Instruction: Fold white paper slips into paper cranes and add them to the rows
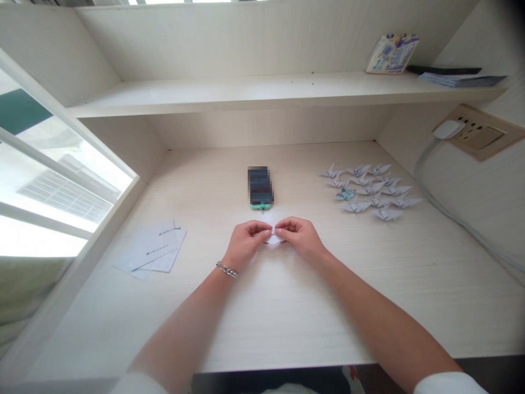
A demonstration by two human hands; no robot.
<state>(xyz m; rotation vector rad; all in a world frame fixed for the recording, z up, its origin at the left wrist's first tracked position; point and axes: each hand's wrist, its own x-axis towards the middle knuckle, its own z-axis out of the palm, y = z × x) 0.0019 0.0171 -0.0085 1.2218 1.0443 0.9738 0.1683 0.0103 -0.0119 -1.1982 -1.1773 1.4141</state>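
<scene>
A small folded piece of white paper [274, 239] is pinched at its upper middle between the thumbs and forefingers of both hands. My left hand [249, 241], with a chain bracelet [227, 269] on its wrist, grips it from the left. My right hand [301, 235] closes on it from the right, its fingertips almost meeting the left ones. Fingers cover the paper's sides, so its full shape is hidden. Just beyond the hands lies a phone [260, 186] with a green lower edge. To the right sit several folded paper cranes [371, 189], mostly white, one of them bluish [345, 194].
Printed paper sheets [156, 249] lie on the desk [262, 317] at left. A grey cable [443, 210] runs from the wall socket [484, 131] down the right side. A shelf [229, 96] overhead bears a patterned packet [392, 53] and stacked papers [461, 80]. A window frame [110, 213] borders the left.
</scene>
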